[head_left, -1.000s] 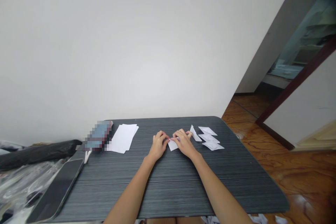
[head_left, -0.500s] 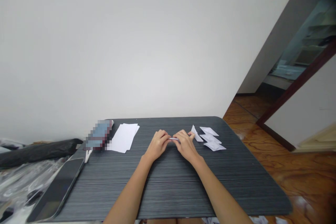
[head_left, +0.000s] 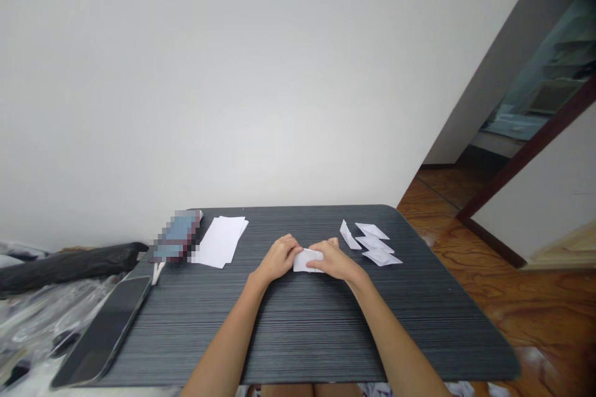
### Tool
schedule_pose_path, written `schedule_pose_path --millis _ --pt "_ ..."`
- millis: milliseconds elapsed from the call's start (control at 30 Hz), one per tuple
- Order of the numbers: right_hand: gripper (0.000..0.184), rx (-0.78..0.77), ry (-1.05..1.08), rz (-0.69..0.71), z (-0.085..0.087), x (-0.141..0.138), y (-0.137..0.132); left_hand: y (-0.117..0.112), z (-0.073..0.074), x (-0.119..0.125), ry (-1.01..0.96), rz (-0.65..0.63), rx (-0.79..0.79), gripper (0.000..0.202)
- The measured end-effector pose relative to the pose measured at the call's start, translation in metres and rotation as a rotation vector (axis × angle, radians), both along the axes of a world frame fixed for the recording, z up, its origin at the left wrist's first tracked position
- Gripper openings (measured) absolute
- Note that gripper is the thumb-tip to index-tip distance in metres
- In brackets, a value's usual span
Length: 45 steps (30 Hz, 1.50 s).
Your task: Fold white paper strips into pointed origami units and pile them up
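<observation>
Between my two hands is a small piece of folded white paper (head_left: pixel 302 260), its flat face turned up toward me above the middle of the dark table (head_left: pixel 298 329). My left hand (head_left: pixel 280 257) grips its left edge with closed fingers. On the other side my right hand (head_left: pixel 331 258) pinches the paper, thumb across the front and fingers behind. Just right of that hand lie several folded paper boats (head_left: pixel 372 243), one of them (head_left: pixel 349 236) set apart and tilted. A small stack of plain white sheets (head_left: pixel 218 242) rests to the left of my hands.
A phone with a blurred screen (head_left: pixel 176 237) lies at the back left, a white cable (head_left: pixel 157 273) beside it. A larger dark tablet (head_left: pixel 105 329) lies along the left edge. Beyond that edge are a black bag (head_left: pixel 74 268) and clear plastic wrapping (head_left: pixel 56 316).
The folded paper has turned from edge-on to showing its flat face. My right hand has rotated, its thumb now across the front. The boats and sheets stay where they were.
</observation>
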State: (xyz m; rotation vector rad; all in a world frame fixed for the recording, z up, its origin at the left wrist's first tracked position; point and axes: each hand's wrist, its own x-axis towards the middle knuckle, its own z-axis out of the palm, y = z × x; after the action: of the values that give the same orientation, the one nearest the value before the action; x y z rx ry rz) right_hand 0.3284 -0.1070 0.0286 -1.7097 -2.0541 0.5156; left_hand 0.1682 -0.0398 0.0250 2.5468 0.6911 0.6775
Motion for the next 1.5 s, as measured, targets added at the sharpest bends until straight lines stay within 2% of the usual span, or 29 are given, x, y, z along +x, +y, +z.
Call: schedule_pose_path --millis 100,200,333,400,500,700,867,967,1133,1300,1400,1500 --pt "0.012 -0.015 0.011 0.040 0.003 0.004 -0.002 0.000 0.000 0.000 -0.027 0.018 -0.020 0.030" --pt "0.028 0.034 0.016 0.003 0.004 0.009 -0.006 0.001 0.001 -0.001 -0.079 0.066 -0.003 0.030" --pt "0.044 0.198 -0.011 -0.082 0.007 0.008 -0.010 0.003 0.002 -0.004 -0.207 0.102 0.057 0.025" --pt "0.037 0.298 -0.042 -0.108 0.009 0.004 -0.009 0.003 0.001 -0.003 -0.258 0.066 0.080 0.022" --pt "0.015 0.388 -0.093 -0.136 0.009 -0.001 -0.006 0.001 -0.003 0.000 -0.273 0.044 0.110 0.020" --pt "0.020 0.470 -0.222 -0.101 0.000 -0.003 -0.001 0.001 -0.013 0.002 -0.214 0.071 0.176 0.022" --pt "0.017 0.383 -0.225 -0.019 -0.008 -0.002 0.000 0.001 -0.015 -0.001 -0.005 -0.031 0.184 0.025" --pt "0.015 0.315 -0.185 0.006 -0.012 -0.001 0.001 0.000 -0.016 -0.001 0.067 -0.030 0.166 0.025" --pt "0.017 0.233 -0.041 -0.035 -0.019 0.000 0.006 0.006 -0.023 0.000 0.045 0.055 0.091 0.021" --pt "0.014 0.132 0.164 -0.164 -0.024 0.005 0.020 0.013 -0.029 0.002 0.002 0.079 -0.008 0.019" --pt "0.012 0.055 0.141 -0.162 -0.023 0.009 0.032 0.014 -0.029 0.002 -0.007 0.107 -0.049 0.017" --pt "0.015 -0.084 0.061 -0.165 -0.020 0.011 0.045 0.013 -0.029 0.003 -0.017 0.131 -0.075 0.016"
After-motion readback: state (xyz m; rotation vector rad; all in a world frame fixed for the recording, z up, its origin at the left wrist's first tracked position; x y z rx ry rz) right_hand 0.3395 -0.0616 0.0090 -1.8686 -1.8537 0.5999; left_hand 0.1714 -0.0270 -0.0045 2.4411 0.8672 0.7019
